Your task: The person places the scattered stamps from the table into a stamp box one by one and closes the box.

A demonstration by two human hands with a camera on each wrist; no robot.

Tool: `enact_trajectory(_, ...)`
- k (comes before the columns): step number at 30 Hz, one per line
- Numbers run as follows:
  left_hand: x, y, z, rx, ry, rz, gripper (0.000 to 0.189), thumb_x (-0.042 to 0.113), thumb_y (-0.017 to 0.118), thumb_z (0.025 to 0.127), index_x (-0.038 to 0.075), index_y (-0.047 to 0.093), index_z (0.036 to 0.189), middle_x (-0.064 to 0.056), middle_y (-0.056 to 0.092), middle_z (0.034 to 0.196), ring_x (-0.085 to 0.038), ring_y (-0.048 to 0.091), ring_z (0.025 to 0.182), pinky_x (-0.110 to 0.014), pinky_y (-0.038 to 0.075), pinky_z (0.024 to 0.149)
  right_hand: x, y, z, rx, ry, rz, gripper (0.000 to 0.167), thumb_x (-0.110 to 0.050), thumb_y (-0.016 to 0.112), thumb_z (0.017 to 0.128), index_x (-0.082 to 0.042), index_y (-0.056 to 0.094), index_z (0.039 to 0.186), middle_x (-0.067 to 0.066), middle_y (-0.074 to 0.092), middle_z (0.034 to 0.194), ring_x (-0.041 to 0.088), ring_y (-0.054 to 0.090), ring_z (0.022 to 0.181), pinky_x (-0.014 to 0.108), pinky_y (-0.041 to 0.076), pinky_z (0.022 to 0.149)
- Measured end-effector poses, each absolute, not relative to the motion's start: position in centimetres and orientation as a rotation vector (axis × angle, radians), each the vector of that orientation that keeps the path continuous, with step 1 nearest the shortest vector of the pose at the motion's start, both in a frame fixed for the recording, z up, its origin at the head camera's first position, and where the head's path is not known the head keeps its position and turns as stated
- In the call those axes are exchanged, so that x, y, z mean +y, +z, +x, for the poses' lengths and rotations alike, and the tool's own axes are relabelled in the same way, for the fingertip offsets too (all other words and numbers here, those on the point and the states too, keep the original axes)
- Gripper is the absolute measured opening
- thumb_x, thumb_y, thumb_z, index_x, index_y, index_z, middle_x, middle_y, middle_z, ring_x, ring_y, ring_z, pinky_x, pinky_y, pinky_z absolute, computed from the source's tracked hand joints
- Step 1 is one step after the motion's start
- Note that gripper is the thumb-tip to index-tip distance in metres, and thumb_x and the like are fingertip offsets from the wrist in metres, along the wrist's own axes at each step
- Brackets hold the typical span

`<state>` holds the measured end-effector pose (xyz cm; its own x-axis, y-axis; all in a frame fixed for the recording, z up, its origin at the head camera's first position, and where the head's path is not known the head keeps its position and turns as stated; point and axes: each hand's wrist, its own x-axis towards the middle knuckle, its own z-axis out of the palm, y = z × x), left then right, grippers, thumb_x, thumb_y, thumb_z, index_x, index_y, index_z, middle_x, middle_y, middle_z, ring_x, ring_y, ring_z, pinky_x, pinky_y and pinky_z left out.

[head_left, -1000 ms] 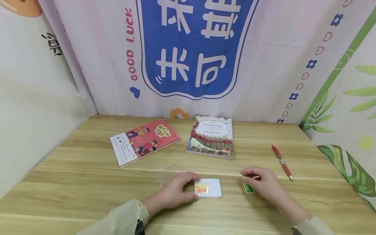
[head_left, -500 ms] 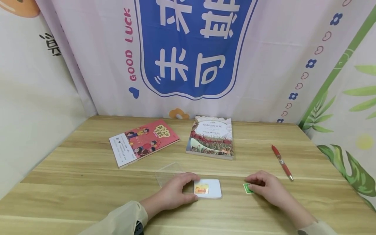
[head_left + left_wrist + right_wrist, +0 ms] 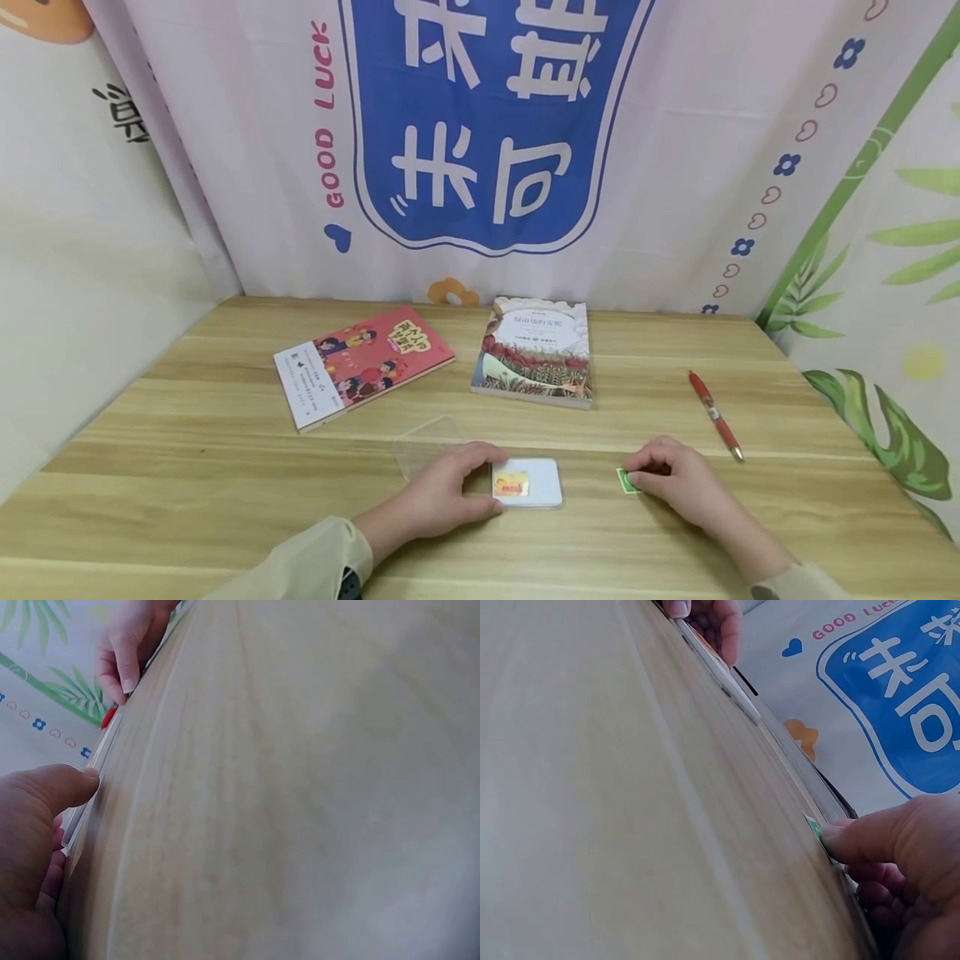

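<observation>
My left hand (image 3: 435, 493) grips a small flat white box (image 3: 545, 482) by its left end, thumb at the near edge and fingers at the far edge. A small yellow and orange stamp-like picture (image 3: 512, 483) lies on the box's white top, at the left. A clear plastic lid (image 3: 422, 440) lies on the table behind my left hand and is partly hidden by it. To the right, my right hand (image 3: 678, 479) pinches the edge of a small green stamp-like piece (image 3: 624, 481) with white borders. In the right wrist view, the thumb covers most of this green piece (image 3: 814, 826).
The wooden table (image 3: 225, 500) meets a printed curtain (image 3: 660, 208) at the back. A red book (image 3: 367, 362) lies at the back left, with a floral-covered book (image 3: 532, 354) at the back middle. A red pen (image 3: 716, 415) lies beyond my right hand.
My right hand has come down and closed its thumb and fingers at the green piece, covering more of it. The left hand has kept its grip on the white box.
</observation>
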<state>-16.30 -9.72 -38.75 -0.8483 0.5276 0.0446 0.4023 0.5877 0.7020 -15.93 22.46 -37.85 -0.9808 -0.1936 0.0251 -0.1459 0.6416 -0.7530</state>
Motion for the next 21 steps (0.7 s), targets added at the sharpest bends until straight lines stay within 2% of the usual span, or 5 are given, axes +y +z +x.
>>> enact_trajectory(10, -9.80, -38.79, -16.17, 2.636, 1.118, 0.773, 0.047, 0.029, 0.072, 0.078, 0.019, 0.057, 0.122, 0.001, 0.053, 0.131, -0.022, 0.046, 0.123, -0.044, 0.037, 0.104, 22.13, -38.19, -15.85, 2.779, -1.327, -0.253, 0.010, -0.009, 0.070, 0.079, -0.008, 0.064, 0.087, 0.003, 0.058, 0.089, 0.011, 0.049, 0.077, 0.020, 0.045, 0.065)
enact_trajectory(21, -9.82, -38.81, -16.15, 2.653, 1.123, 0.821, 0.047, 0.029, 0.072, 0.079, 0.018, 0.057, 0.122, 0.002, 0.054, 0.128, -0.020, 0.048, 0.121, -0.043, 0.038, 0.103, 21.79, -37.84, -16.21, 2.814, -1.335, -0.190, 0.007, -0.002, 0.067, 0.080, -0.006, 0.063, 0.085, 0.003, 0.059, 0.078, 0.010, 0.048, 0.069, 0.020, 0.044, 0.059)
